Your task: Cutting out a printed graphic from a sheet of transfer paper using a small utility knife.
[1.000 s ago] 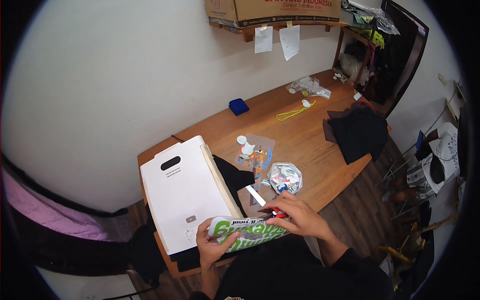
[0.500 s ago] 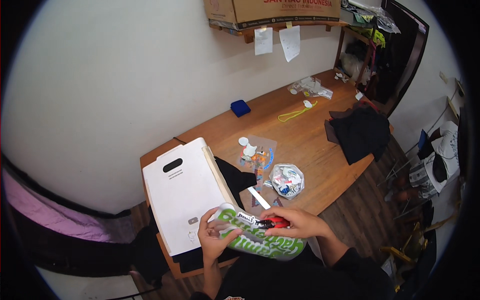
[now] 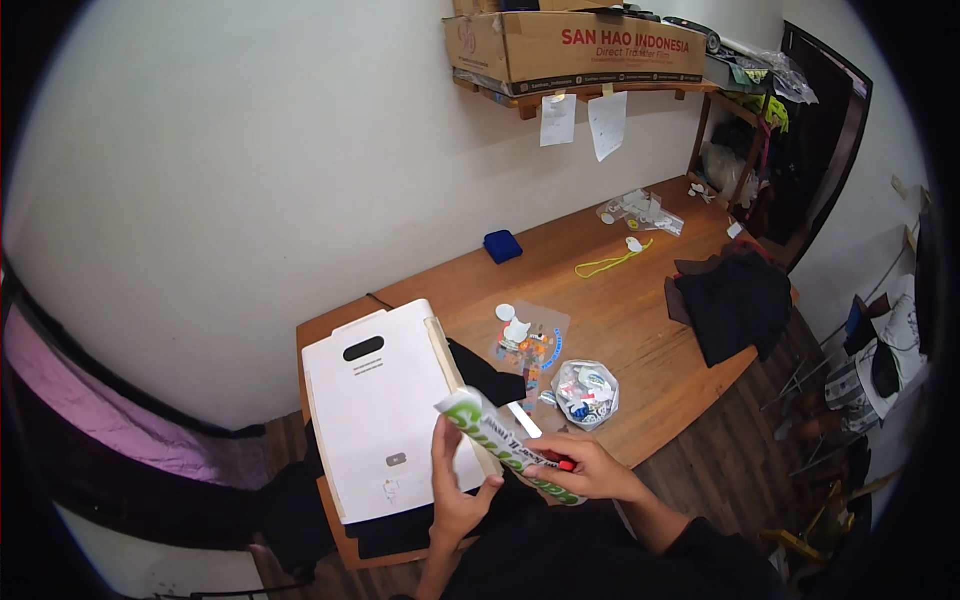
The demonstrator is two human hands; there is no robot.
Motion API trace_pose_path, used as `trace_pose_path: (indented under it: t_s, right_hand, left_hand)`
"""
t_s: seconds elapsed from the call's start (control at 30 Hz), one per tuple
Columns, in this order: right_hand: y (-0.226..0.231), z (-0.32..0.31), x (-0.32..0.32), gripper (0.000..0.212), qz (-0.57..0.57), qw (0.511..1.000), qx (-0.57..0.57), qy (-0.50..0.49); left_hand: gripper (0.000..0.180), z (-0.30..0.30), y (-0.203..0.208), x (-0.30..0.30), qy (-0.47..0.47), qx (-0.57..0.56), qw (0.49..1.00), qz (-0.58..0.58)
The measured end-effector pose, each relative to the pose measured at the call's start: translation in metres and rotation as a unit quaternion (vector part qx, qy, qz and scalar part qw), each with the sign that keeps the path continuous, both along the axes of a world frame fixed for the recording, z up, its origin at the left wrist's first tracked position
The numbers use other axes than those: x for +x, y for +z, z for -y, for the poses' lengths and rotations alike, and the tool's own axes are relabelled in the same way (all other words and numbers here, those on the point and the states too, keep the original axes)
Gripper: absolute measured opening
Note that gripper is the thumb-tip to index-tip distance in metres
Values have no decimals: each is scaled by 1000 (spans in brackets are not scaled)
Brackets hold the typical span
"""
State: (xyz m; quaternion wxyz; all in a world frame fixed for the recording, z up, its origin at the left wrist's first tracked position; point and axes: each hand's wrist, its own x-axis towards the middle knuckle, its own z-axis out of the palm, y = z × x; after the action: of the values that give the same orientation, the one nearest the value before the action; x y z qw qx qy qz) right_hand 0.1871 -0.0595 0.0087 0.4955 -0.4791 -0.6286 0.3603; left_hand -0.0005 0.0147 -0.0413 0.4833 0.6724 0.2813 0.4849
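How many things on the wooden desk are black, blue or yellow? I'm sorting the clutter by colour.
Black: 1, the black cloth heap
Blue: 1, the small blue square box
Yellow: 1, the yellow cord
Total: 3

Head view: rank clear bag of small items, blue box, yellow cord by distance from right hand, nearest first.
From the right hand:
1. Clear bag of small items, just beyond the hand on the table.
2. Blue box, farther back near the wall.
3. Yellow cord, far right of the table.

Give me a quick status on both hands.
Left hand and right hand both grip the green-and-white packet. Held above white box. Nothing blocking.
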Motion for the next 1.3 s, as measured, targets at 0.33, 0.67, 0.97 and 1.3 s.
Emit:
trace_pose_path:
  t_s: [0.33,0.67,0.97,1.3]
  right_hand:
    - [3,2,12,34,-32,994,-20,106]
    - [12,4,3,34,-69,996,-55,-17]
    - [5,5,6,28,-65,995,-59,-48]
    - [5,4,24,20,-49,995,-54,-60]
  left_hand:
    - [109,-10,13,2,-28,128,983,-126]
    - [69,11,17,6,-147,-143,979,11]
    - [23,7,11,0,-80,-110,988,-79]
    - [32,11,25,3,-138,-256,956,29]
